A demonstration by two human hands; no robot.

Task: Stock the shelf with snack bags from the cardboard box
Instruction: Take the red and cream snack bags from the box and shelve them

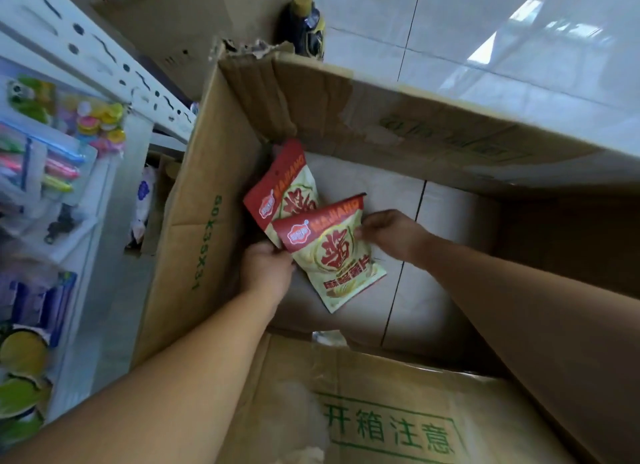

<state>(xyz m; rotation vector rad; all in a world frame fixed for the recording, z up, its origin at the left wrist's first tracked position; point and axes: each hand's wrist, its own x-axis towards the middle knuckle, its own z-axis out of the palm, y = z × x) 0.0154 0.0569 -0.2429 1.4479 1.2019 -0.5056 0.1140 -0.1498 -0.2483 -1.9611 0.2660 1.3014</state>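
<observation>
Both my arms reach down into a large open cardboard box point(194, 228). Two red and cream snack bags lie at its far left corner. My left hand point(265, 271) grips the left top corner of the nearer snack bag point(337, 255). My right hand point(393, 233) pinches that same bag's right edge. Behind it, the second snack bag point(287, 183) leans against the box's left wall. The white shelf point(104, 65) stands to the left of the box.
Packs of colourful toys and stationery point(52, 158) hang on the shelf at the left. A dark bottle point(306, 23) stands behind the box on the white tiled floor point(485, 30). The box's near flap point(381, 418) carries green printed characters. Another cardboard box point(173, 20) sits beyond.
</observation>
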